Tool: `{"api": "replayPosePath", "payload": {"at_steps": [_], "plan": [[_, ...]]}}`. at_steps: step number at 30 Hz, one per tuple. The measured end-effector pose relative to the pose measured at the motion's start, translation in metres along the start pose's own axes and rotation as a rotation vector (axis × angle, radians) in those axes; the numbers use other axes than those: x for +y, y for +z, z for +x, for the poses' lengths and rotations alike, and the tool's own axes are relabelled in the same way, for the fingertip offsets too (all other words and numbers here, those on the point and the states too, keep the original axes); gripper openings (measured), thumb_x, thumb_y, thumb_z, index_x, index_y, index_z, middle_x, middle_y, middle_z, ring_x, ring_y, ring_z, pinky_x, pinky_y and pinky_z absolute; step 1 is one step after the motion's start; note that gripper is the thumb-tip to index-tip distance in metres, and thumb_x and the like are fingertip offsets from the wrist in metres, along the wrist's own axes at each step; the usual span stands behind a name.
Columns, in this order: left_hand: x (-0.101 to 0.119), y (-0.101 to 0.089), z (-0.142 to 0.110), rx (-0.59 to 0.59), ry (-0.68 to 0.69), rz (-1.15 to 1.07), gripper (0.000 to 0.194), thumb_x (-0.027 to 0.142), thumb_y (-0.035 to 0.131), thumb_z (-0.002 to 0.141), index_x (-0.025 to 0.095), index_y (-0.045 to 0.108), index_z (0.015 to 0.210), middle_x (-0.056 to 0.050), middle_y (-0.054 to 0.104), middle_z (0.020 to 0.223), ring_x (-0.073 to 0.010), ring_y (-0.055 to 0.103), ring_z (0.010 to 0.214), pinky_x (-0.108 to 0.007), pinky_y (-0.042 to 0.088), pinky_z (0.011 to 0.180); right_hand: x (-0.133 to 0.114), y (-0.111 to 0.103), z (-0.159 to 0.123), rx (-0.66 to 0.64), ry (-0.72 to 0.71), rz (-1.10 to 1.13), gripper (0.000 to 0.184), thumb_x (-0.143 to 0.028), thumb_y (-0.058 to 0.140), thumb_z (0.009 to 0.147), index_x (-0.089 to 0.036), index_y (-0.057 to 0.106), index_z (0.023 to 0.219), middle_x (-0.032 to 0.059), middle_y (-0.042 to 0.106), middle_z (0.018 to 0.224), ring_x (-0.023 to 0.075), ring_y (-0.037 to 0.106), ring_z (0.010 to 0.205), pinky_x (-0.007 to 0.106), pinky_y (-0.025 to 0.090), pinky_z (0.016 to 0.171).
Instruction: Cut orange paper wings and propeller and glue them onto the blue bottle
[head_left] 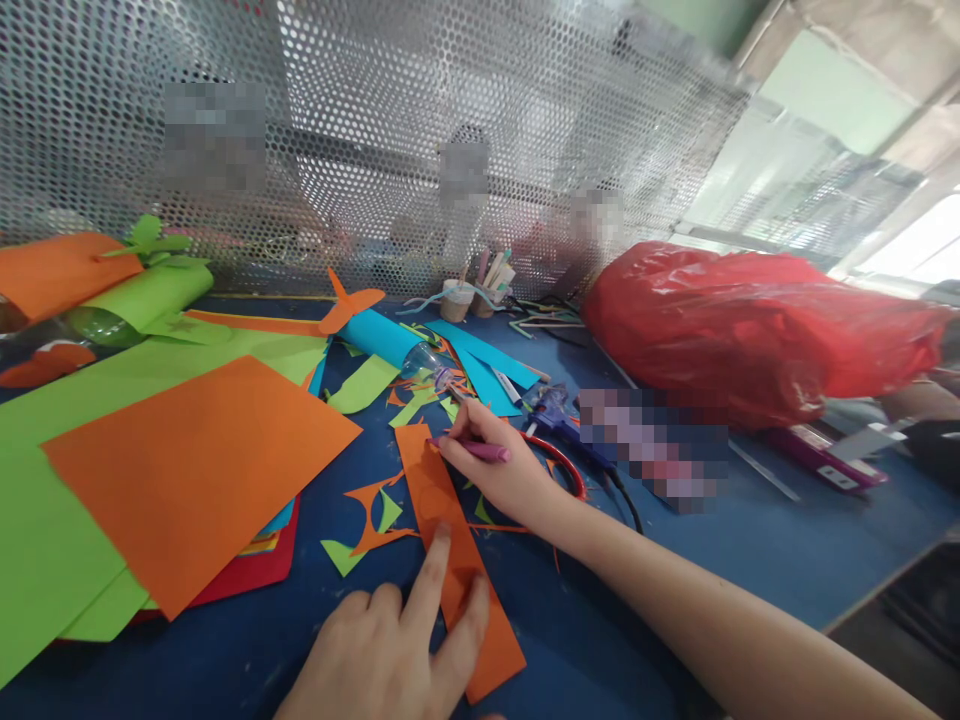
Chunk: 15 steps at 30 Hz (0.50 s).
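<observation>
A long orange paper strip [463, 570] lies on the blue table, slanting down towards me. The index finger and thumb of my left hand [397, 640] are spread and press on its lower half. In my right hand [506, 475] is a purple pen [486, 452], its tip touching the strip near the upper end. A faint curved outline shows on the strip around its middle. Orange paper scraps [369, 500] and a green scrap [341, 556] lie just left of the strip. Beyond my right hand is a clear bottle wrapped in blue paper [382, 335].
Left are a large orange sheet [202, 470] and green sheets [45, 520]. Paper-covered bottles [150, 300] lie behind them. A blue glue gun [570, 430] with a cord is right of my hand. A red plastic bag [750, 320] sits far right, before a perforated metal screen [375, 120].
</observation>
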<state>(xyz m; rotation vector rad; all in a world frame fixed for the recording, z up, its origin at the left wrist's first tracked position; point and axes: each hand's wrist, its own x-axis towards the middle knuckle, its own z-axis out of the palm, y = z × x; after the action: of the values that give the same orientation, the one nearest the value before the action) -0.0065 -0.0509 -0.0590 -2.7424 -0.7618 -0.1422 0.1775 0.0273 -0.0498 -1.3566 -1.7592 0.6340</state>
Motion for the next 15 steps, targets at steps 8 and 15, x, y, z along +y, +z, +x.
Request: {"api": "replayPosePath", "payload": {"at_steps": [8,15], "plan": [[0.0003,0.0004,-0.0001,0.008,0.004,0.019,0.055,0.060,0.028,0.093,0.033,0.054,0.133,-0.018,0.068,0.119,-0.0189,0.065,0.050,-0.029,0.052,0.042,-0.0028,-0.0010,0.0006,0.028,0.044,0.032,0.017,-0.013,0.053,0.071,-0.023,0.041,0.067,-0.0070,0.043,0.060,0.0112,0.041,0.054,0.023,0.033,0.052],[0.0005,0.0008,-0.0001,0.014,0.009,0.030,0.055,0.061,0.029,0.092,0.034,0.055,0.132,-0.018,0.070,0.116,-0.0192,0.066,0.050,-0.028,0.053,0.042,-0.0035,-0.0021,0.0003,0.025,0.086,0.077,0.017,-0.014,0.053,0.069,-0.023,0.039,0.062,-0.0071,0.041,0.058,0.0112,0.046,0.053,0.022,0.033,0.050]]}}
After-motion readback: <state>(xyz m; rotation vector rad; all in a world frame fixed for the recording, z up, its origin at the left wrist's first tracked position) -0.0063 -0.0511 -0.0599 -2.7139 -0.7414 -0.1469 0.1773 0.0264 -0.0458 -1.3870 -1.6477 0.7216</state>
